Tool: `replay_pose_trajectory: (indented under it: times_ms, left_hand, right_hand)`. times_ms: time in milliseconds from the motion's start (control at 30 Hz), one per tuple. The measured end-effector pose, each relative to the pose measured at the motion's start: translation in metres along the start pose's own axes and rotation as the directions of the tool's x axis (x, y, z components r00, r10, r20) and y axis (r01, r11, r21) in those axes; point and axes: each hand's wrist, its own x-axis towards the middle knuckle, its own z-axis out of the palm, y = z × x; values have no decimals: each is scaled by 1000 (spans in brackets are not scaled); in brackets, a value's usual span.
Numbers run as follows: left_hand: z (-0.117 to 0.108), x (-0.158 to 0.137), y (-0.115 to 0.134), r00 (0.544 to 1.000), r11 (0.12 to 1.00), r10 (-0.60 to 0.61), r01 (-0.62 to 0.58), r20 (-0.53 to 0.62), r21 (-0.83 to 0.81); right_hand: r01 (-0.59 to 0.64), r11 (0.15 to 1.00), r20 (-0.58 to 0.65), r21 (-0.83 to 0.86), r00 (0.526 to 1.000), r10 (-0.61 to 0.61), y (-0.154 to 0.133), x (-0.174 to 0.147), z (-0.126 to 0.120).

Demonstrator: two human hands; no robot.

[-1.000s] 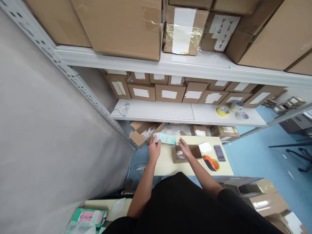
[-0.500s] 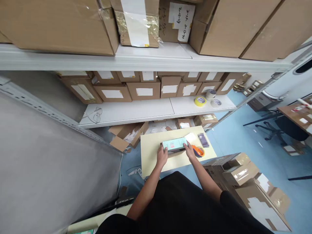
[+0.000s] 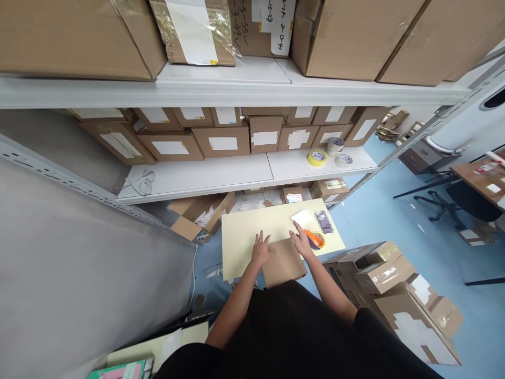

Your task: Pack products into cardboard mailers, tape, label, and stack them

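Where blue floor (image 3: pixel 366 223) borders the table (image 3: pixel 240 237), hands (image 3: pixel 261 251) (image 3: pixel 300 243) flank a carton (image 3: pixel 284 263).

Worktop (image 3: pixel 240 237), left half: bare from far left corner to near left corner, open path for left hand (image 3: pixel 261 251). Near edge, middle: brown cardboard box (image 3: pixel 283 263) blocks way between left hand and right hand (image 3: pixel 301 242). Beyond box: bare strip, passable sideways up to white paper (image 3: pixel 301 217). Toward right edge: orange tape dispenser (image 3: pixel 314 239) just beside right hand; pixelated dark item (image 3: pixel 324 221) near far right corner; narrow gaps between. Past far edge: white shelf (image 3: pixel 229 176). Off near right corner: stacked cartons (image 3: pixel 389 276).
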Motion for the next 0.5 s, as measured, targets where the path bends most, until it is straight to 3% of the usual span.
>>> replay_pose_trajectory:
  times_ms: [100, 167, 333, 500]
  left_hand:
    - [27, -4, -11, 981, 989, -97, 77, 170, 124]
    - [42, -6, -20, 962, 977, -156, 117, 225, 179]
    - [61, 6, -38, 947, 972, -186, 139, 262, 189]
    - [62, 20, -49, 950, 976, -196, 164, 244, 146]
  right_hand:
    - [26, 995, 11, -101, 1000, -25, 25, -7, 1]
    - [-12, 985, -16, -170, 1000, 9, 51, -15, -1]
    - [-191, 940, 16, -283, 979, 204, 117, -46, -10]
    - [-333, 891, 120, -309, 916, 384, 138, -59, -22]
